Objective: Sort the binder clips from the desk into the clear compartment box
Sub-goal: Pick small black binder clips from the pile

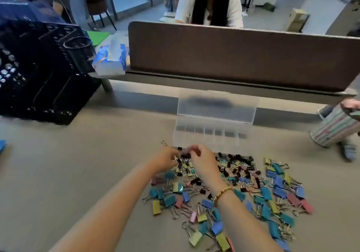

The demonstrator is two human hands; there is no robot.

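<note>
Binder clips (pixel 229 189) lie in a loose heap on the worktop (pixel 78 173), just in front of the clear compartment box (pixel 210 134); small black ones sit nearest the box, larger blue, teal, yellow and pink ones nearer me.

Left hand (pixel 165 159): fingers (pixel 174 157) curled down into the small black clips at the far edge of the heap. Blur prevents saying whether a clip is actually pinched; cannot tell. Right hand (pixel 202 162): fingers (pixel 192 150) bent, tips close together over the same cluster, apparently nipping something small and dark, not confirmed. Beaded bracelet (pixel 223 192) on that wrist.

Both hands work the same patch, probably because the black clips lie closest to the box, so the carry is short.

Box: lid (pixel 216 105) stands open, propped away from me, leaving the row of compartments exposed. Compartments look mostly unfilled; sorting judged at its start.

Surroundings: black mesh crate (pixel 39 72) at far left, brown divider panel (pixel 243 57) behind the box, a person in a white top (pixel 185 8) seated beyond it.
</note>
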